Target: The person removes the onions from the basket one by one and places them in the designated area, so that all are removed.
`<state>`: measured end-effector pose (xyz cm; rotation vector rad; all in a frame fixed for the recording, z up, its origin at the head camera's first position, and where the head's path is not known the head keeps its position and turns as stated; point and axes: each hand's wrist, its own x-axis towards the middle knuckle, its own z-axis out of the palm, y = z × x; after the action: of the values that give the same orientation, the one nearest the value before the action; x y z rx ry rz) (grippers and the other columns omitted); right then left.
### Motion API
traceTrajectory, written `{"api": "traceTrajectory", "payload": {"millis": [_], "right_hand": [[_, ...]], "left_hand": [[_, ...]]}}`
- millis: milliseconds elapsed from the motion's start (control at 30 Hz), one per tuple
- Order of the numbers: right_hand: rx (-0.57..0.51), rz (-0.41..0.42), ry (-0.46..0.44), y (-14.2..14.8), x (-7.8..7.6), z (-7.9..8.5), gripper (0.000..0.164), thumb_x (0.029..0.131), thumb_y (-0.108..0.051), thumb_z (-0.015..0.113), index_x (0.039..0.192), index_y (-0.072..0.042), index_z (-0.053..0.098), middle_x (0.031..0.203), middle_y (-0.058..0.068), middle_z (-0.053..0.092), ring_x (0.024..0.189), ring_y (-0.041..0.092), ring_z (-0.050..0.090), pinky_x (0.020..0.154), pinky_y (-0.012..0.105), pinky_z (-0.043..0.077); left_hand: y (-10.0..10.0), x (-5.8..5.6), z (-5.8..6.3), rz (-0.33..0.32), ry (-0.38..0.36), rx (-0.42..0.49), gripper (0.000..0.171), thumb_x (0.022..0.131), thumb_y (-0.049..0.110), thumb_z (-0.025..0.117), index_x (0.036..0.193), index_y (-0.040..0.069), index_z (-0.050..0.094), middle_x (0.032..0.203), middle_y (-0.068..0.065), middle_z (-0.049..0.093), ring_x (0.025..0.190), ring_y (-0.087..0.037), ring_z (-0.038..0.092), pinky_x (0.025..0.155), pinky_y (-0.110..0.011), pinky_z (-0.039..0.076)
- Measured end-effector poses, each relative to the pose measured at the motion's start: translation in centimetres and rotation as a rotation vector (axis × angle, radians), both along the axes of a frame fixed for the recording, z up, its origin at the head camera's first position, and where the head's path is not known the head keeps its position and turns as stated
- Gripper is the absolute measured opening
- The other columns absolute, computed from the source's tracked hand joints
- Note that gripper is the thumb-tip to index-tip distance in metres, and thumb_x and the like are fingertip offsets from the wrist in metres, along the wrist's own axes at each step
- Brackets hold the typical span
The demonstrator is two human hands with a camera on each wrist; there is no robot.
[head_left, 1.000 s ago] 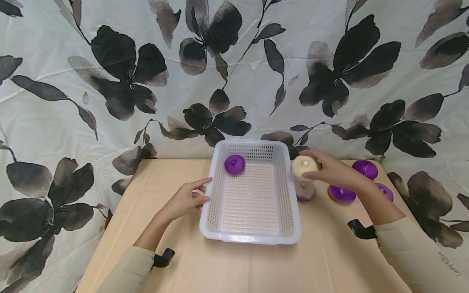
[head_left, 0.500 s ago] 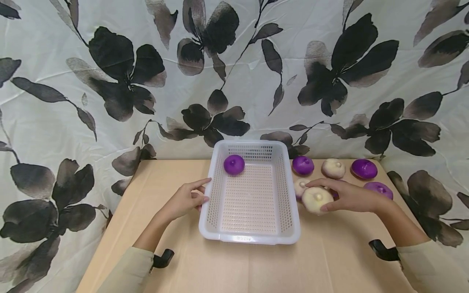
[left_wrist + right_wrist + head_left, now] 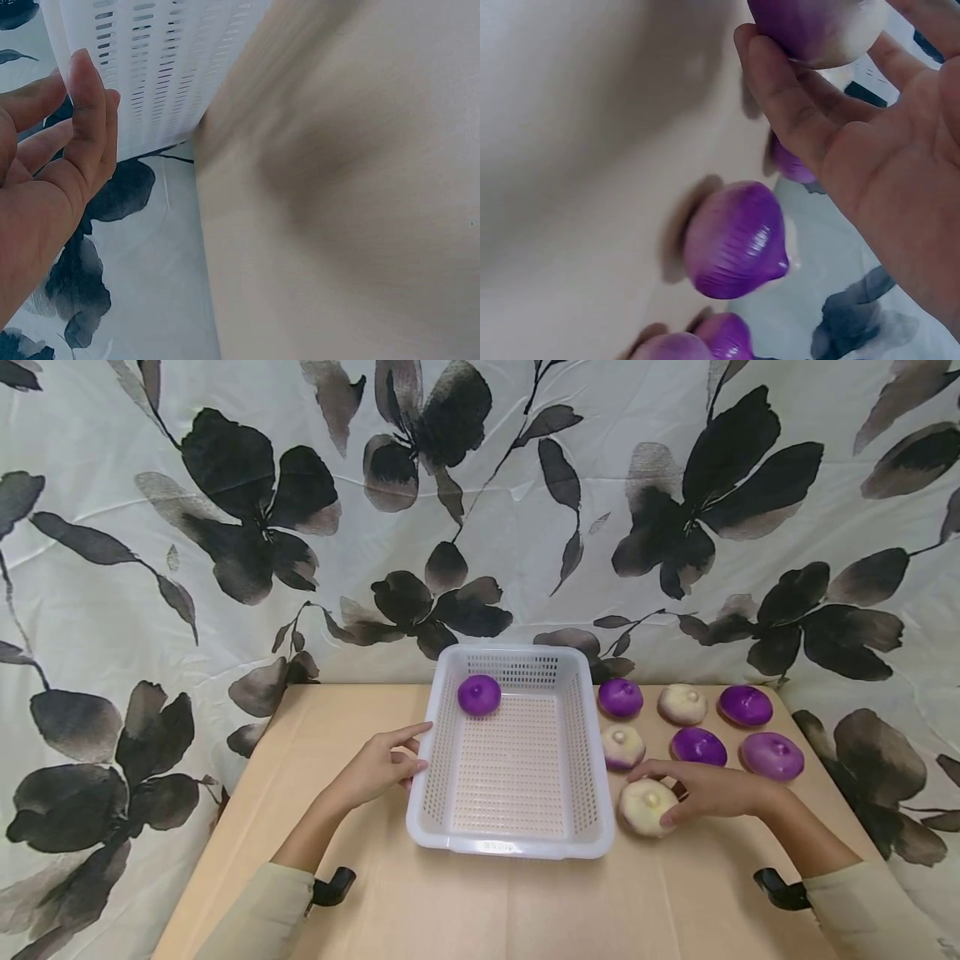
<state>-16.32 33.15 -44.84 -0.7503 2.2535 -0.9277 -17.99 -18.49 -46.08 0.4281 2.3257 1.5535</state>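
A white perforated plastic basket (image 3: 510, 843) stands mid-table with one purple onion (image 3: 479, 695) in its far left corner. My left hand (image 3: 381, 766) touches the basket's left side with its fingertips; in the left wrist view the fingers (image 3: 86, 112) lie against the outer wall. To the right of the basket, my right hand (image 3: 708, 789) holds a purple-and-white onion (image 3: 645, 807), white side up, between thumb and fingers. In the right wrist view this onion (image 3: 817, 30) shows its purple half towards the table. Whether it touches the table, I cannot tell.
Several more onions lie in rows behind the right hand. Among them are a white-topped one (image 3: 622, 746) beside the basket, another pale one (image 3: 682, 704) farther back, and purple ones (image 3: 698, 747). A floral cloth (image 3: 480, 527) hangs behind the wooden table (image 3: 510, 910).
My right hand has brought the white-topped onion from the basket's far right side towards the table's front, uncovering the onions behind. The left hand stays at the basket.
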Motion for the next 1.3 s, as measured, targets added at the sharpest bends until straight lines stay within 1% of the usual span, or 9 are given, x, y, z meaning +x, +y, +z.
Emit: {"api": "traceTrajectory", "payload": {"millis": [200,333,433,567,767,867,1033,1167,1300], "right_hand": [[-0.016,0.006,-0.006,0.1,-0.3,-1.5,0.061,0.088,-0.027,0.08,0.141,-0.013,0.054,0.134,0.008,0.059,0.11,0.012,0.054,0.086,0.023,0.049],[-0.044,0.015,-0.03,0.0,-0.4,-2.4,0.059,0.089,-0.023,0.079,0.141,-0.012,0.054,0.131,0.009,0.058,0.104,0.012,0.052,0.082,0.025,0.048],[-0.062,0.014,-0.038,0.0,-0.4,-2.7,0.058,0.09,-0.021,0.079,0.141,-0.01,0.055,0.131,0.011,0.057,0.103,0.012,0.051,0.081,0.026,0.047],[-0.057,-0.001,-0.039,-0.1,-0.4,-2.8,0.06,0.089,-0.021,0.079,0.143,-0.01,0.054,0.136,0.015,0.055,0.106,0.015,0.051,0.085,0.027,0.049],[-0.027,-0.04,-0.058,0.0,-0.2,-2.7,0.062,0.089,-0.023,0.079,0.144,-0.013,0.054,0.143,0.016,0.053,0.115,0.021,0.052,0.093,0.035,0.051],[-0.032,-0.029,-0.048,0.0,-0.1,-2.7,0.062,0.089,-0.023,0.079,0.144,-0.013,0.054,0.144,0.017,0.054,0.117,0.022,0.052,0.095,0.04,0.05],[-0.036,-0.018,-0.041,0.2,-0.1,-2.9,0.062,0.089,-0.024,0.079,0.145,-0.014,0.054,0.147,0.017,0.052,0.123,0.017,0.054,0.098,0.035,0.052],[-0.042,-0.011,-0.045,0.3,-0.2,-3.1,0.061,0.09,-0.023,0.078,0.145,-0.012,0.053,0.147,0.018,0.052,0.123,0.012,0.054,0.099,0.032,0.052],[-0.043,-0.013,-0.052,0.4,-0.2,-3.2,0.062,0.091,-0.023,0.078,0.146,-0.011,0.053,0.147,0.019,0.051,0.124,0.015,0.054,0.099,0.031,0.052]], "left_hand": [[0.1,0.1,0.2,0.005,-0.004,0.0,0.063,0.096,-0.003,0.066,0.155,-0.002,0.042,0.115,-0.026,0.059,0.076,-0.015,0.068,0.064,-0.036,0.064],[0.2,0.2,0.3,0.017,-0.014,-0.003,0.063,0.096,-0.003,0.066,0.155,0.0,0.043,0.114,-0.024,0.059,0.076,-0.015,0.068,0.064,-0.035,0.064],[0.3,0.2,0.4,0.02,-0.017,-0.002,0.063,0.096,-0.003,0.066,0.155,0.001,0.044,0.114,-0.024,0.059,0.076,-0.017,0.068,0.065,-0.038,0.064],[0.2,0.3,0.3,0.013,-0.015,-0.001,0.063,0.096,-0.003,0.066,0.155,0.0,0.043,0.114,-0.025,0.059,0.077,-0.018,0.068,0.065,-0.038,0.064],[0.1,0.3,0.3,0.012,-0.01,-0.002,0.063,0.097,-0.003,0.066,0.155,-0.001,0.043,0.114,-0.025,0.058,0.076,-0.015,0.067,0.063,-0.032,0.063],[0.2,0.3,0.3,0.011,-0.01,-0.006,0.063,0.097,-0.003,0.066,0.155,-0.001,0.043,0.114,-0.025,0.058,0.077,-0.017,0.067,0.064,-0.035,0.063],[0.3,0.4,0.4,0.014,-0.013,-0.011,0.063,0.097,-0.003,0.066,0.155,0.0,0.043,0.115,-0.024,0.058,0.078,-0.019,0.068,0.065,-0.036,0.064],[0.2,0.5,0.5,0.01,-0.016,-0.01,0.063,0.097,-0.003,0.065,0.155,-0.001,0.042,0.115,-0.025,0.057,0.077,-0.017,0.068,0.065,-0.038,0.064],[0.2,0.4,0.6,0.005,-0.017,-0.006,0.063,0.097,-0.003,0.065,0.155,-0.003,0.042,0.116,-0.026,0.057,0.078,-0.017,0.067,0.065,-0.037,0.064]]}}
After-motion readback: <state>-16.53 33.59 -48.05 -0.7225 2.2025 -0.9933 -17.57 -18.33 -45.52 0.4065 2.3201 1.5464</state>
